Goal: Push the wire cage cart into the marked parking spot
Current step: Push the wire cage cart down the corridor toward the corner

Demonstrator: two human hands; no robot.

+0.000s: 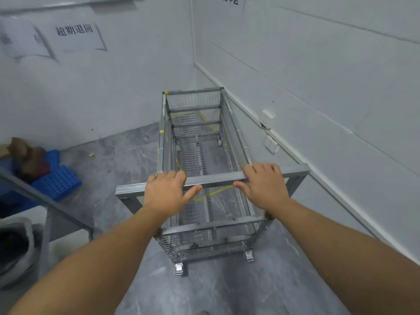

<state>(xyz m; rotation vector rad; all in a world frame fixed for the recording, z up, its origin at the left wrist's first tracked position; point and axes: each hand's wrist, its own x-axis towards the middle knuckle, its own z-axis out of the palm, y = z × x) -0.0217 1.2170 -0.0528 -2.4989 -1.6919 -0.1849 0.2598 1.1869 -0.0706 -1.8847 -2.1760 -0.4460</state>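
Observation:
An empty metal wire cage cart [195,103] stands lengthwise in front of me, its far end near the room's corner. A wide grey handle bar [216,179] crosses its near end. My left hand [167,190] grips the bar left of centre, and my right hand [264,184] grips it right of centre, thumbs under the bar. Yellow tape lines [203,115] on the grey floor show through the mesh under the cart's far end and near the handle.
A white wall [318,92] runs close along the cart's right side, with small white boxes [268,118] mounted low. Another wall with paper signs [77,34] closes the far end. Blue plastic pallets [56,178], a grey metal frame [45,196] and a bag [16,246] sit left.

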